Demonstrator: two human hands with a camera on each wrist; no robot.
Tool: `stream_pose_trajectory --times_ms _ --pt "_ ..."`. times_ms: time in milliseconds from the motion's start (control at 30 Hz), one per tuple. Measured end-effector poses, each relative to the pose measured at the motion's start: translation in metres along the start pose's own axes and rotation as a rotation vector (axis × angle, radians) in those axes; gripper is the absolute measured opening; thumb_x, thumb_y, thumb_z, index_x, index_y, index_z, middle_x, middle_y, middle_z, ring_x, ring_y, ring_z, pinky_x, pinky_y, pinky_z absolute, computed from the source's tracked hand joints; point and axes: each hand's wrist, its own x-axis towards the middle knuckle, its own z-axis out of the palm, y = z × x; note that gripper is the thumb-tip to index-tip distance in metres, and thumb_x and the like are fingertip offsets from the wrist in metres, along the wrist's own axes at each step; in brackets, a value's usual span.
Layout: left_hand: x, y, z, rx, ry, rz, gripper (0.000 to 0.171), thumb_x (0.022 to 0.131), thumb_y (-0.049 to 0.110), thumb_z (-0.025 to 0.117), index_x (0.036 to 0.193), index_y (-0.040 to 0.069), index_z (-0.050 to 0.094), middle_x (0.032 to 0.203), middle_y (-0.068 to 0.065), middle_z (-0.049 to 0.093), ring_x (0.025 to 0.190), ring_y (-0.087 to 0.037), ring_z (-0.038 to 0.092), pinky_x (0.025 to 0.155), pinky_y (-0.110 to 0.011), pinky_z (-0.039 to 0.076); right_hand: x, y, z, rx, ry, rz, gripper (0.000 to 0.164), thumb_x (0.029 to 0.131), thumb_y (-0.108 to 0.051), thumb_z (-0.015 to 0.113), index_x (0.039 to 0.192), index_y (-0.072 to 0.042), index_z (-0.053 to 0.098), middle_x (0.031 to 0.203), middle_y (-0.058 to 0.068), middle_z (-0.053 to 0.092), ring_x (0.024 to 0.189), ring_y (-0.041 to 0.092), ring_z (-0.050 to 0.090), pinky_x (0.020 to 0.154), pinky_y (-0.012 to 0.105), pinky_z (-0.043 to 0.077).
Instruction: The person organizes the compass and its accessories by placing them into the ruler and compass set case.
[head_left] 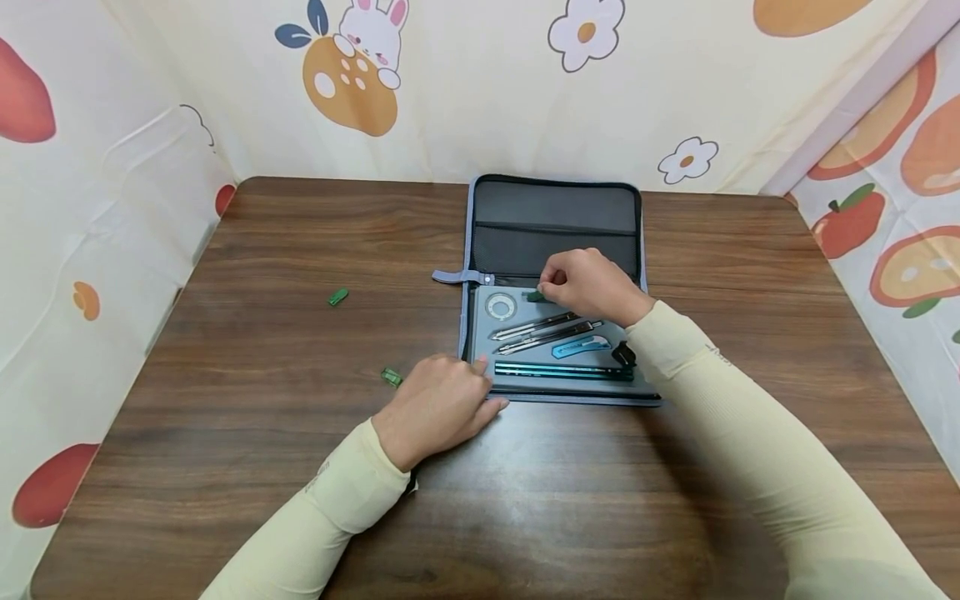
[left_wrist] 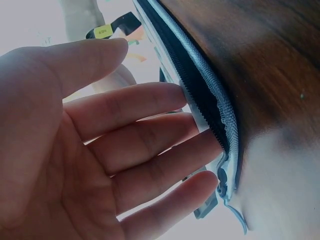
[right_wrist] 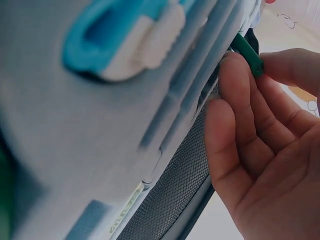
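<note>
An unzipped blue-grey stationery case (head_left: 557, 400) lies flat on the table, lid folded back. My right hand (head_left: 596, 283) is over the upper part of its grey tray (head_left: 480, 333), and thumb and fingers pinch a small green block (right_wrist: 248, 55) at the tray's surface. My left hand (head_left: 438, 408) lies at the case's front left corner, with fingers extended against the zipped edge (left_wrist: 200, 95) in the left wrist view. In the tray sit a white ring (head_left: 500, 307), two slim metal drawing tools (head_left: 536, 335), a blue cutter (head_left: 581, 347), dark striped pencils (head_left: 562, 371) and a black piece (head_left: 623, 354).
Two small green pieces lie on the wooden table (head_left: 300, 400) left of the case: one green piece (head_left: 338, 297) farther back, another green piece (head_left: 391, 377) close to my left hand. A strap (head_left: 457, 276) sticks out from the case's left side. Printed cloth (head_left: 480, 100) hangs behind the table.
</note>
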Motion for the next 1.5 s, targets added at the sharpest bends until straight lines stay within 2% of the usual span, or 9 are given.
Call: stream_pose_trajectory --times_ms 233,467,800,967,1267,1500 --pt "0.0 0.0 -0.001 0.001 -0.005 -0.007 0.037 0.094 0.036 0.069 0.063 0.018 0.059 0.076 -0.002 0.062 0.051 -0.018 0.056 0.051 -0.037 0.048 -0.001 0.001 -0.003 0.025 -0.045 -0.006 0.015 0.098 -0.012 0.061 0.099 -0.009 0.075 0.089 0.003 0.069 0.072 0.02 0.058 0.065 0.035 0.048" --pt "0.0 0.0 0.0 0.001 -0.005 -0.006 0.037 0.093 0.036 0.069 0.063 0.018 0.059 0.073 -0.001 0.06 0.05 -0.018 0.055 0.05 -0.036 0.047 0.0 0.005 -0.007 0.065 -0.103 0.014 0.015 0.098 -0.009 0.062 0.104 -0.008 0.076 0.097 0.005 0.071 0.078 0.021 0.059 0.071 0.036 0.051" --pt "0.001 0.0 0.001 -0.012 0.0 0.002 0.039 0.093 0.035 0.069 0.061 0.018 0.056 0.07 -0.001 0.057 0.047 -0.015 0.05 0.047 -0.034 0.045 0.004 0.003 -0.006 0.094 -0.137 0.027 0.011 0.099 -0.007 0.062 0.096 -0.009 0.073 0.094 0.004 0.071 0.078 0.02 0.061 0.071 0.035 0.051" --pt "0.0 0.0 0.001 -0.002 0.013 0.002 0.039 0.093 0.035 0.069 0.061 0.018 0.056 0.069 -0.001 0.056 0.047 -0.016 0.05 0.046 -0.035 0.046 0.004 0.001 -0.006 0.065 -0.125 0.055 0.011 0.098 -0.008 0.065 0.092 -0.009 0.074 0.092 0.003 0.072 0.077 0.02 0.061 0.07 0.036 0.052" --pt "0.0 0.001 0.001 0.002 0.025 0.011 0.039 0.093 0.035 0.07 0.061 0.018 0.055 0.067 -0.001 0.054 0.046 -0.016 0.049 0.045 -0.035 0.045 0.002 -0.003 -0.001 -0.05 -0.059 0.032 0.013 0.096 -0.01 0.064 0.09 -0.009 0.075 0.085 0.002 0.07 0.067 0.018 0.058 0.066 0.035 0.05" --pt "0.0 0.0 0.001 -0.007 0.026 0.013 0.041 0.093 0.035 0.069 0.06 0.019 0.051 0.065 0.001 0.05 0.045 -0.014 0.046 0.044 -0.034 0.043 0.002 -0.004 -0.001 -0.063 -0.056 0.033 0.012 0.097 -0.013 0.063 0.093 -0.01 0.075 0.087 0.003 0.07 0.068 0.018 0.059 0.066 0.035 0.05"
